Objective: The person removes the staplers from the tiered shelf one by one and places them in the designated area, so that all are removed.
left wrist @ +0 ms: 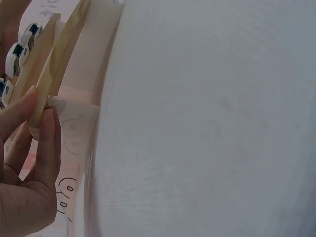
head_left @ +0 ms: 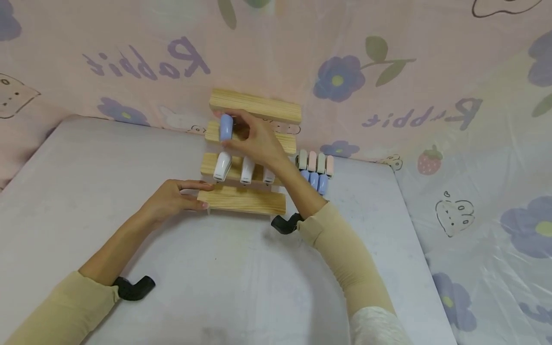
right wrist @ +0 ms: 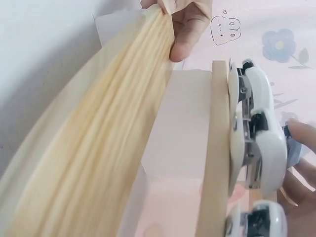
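head: right hand pinches a blue stapler at the third tier up of a wooden rack, three white staplers below seemingly done, loose staplers alongside apparently waiting; left wrist: left hand grips the front board; right wrist: white staplers partly hide the blue one

The long, pale wooden front slat looks smooth and matt — the small, rounded blue plastic stapler glossy.

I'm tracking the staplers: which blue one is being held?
The blue stapler toward the left of the rack, pinched in the right hand; the other visible blue ones sit to the right of the rack.
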Demonstrator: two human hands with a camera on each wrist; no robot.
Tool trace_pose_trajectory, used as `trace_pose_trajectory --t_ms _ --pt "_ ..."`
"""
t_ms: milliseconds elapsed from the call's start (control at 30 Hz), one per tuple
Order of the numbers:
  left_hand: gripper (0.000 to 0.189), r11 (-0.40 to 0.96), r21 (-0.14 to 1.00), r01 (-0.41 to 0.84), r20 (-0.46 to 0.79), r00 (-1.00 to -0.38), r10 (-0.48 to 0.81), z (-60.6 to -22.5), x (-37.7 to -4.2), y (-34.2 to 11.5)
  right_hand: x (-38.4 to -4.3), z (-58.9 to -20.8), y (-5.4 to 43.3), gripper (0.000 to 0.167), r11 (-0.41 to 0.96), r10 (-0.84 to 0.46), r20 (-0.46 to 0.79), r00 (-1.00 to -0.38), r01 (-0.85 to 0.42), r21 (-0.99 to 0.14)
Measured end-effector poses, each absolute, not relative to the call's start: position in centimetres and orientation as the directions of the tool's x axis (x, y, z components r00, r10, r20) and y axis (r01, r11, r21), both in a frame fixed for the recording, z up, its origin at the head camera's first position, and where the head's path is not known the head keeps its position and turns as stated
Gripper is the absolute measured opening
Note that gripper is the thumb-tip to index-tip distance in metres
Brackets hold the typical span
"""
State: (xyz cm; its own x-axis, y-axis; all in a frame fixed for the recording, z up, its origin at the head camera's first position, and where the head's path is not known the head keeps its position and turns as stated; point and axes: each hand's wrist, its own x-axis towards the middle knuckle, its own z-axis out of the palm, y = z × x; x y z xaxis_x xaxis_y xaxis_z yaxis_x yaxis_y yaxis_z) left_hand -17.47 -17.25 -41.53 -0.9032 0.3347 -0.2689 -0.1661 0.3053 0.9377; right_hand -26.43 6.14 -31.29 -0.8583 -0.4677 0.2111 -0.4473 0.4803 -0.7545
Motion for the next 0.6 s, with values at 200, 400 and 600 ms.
trace_pose_trajectory --t_ms 200,400,600 --pt "0.057 0.317 0.935 -0.160 -0.268 -0.904 0.332 -41.4 -17.4 -17.1 -26.0 -31.0 6.9 0.067 0.375 -0.449 0.220 -0.866 -0.407 -0.833" --pt "0.057 0.322 0.932 -0.166 -0.274 -0.904 0.327 -41.4 -17.5 -16.9 -24.5 -29.5 7.8 0.066 0.328 -0.437 0.226 -0.871 -0.388 -0.861" --pt "0.059 0.317 0.931 -0.179 -0.284 -0.902 0.325 -41.4 -17.3 -17.1 -25.1 -30.6 9.3 0.068 0.289 -0.446 0.256 -0.857 -0.409 -0.866"
